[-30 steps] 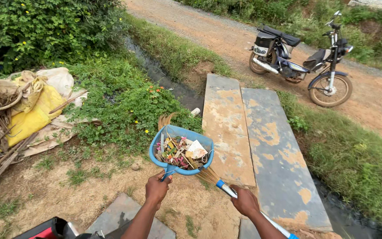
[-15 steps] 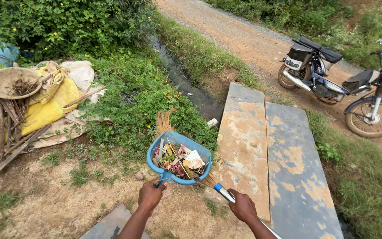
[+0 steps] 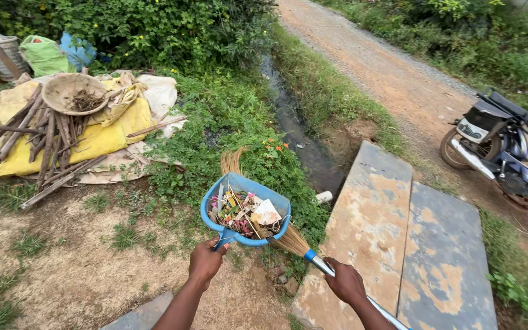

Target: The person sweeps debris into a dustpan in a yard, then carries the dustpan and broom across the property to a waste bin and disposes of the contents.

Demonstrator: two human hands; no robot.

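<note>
The blue dustpan (image 3: 245, 211) is held out at about waist height over the edge of the weedy patch, loaded with swept litter (image 3: 245, 214): paper scraps, pink bits, dry stalks and a pale crumpled piece. It sits level, nothing spilling. The left hand (image 3: 206, 261) is clenched around its short handle from below. The right hand (image 3: 344, 282) is closed on the metal shaft of a grass broom (image 3: 288, 241), whose straw head passes under the pan so that its tips show beyond the far rim. Over the last second the pan and both hands have kept nearly the same place in view, while everything around them has slid to the right: the two concrete slabs (image 3: 398, 244) bridging the drainage ditch (image 3: 300, 137) now lie off to the right instead of straight ahead, and the parked motorcycle (image 3: 508, 156) has moved to the frame's edge, partly cut off. The heap at left has come further in, with its yellow sacking (image 3: 93, 143), bundle of sticks (image 3: 44, 140) and shallow woven basket (image 3: 74, 93); more bags by the bushes (image 3: 154, 27) are now visible behind it. So the person has turned leftward, away from the crossing and the dirt road (image 3: 392, 73), carrying the full pan toward the greenery and the heap.
</note>
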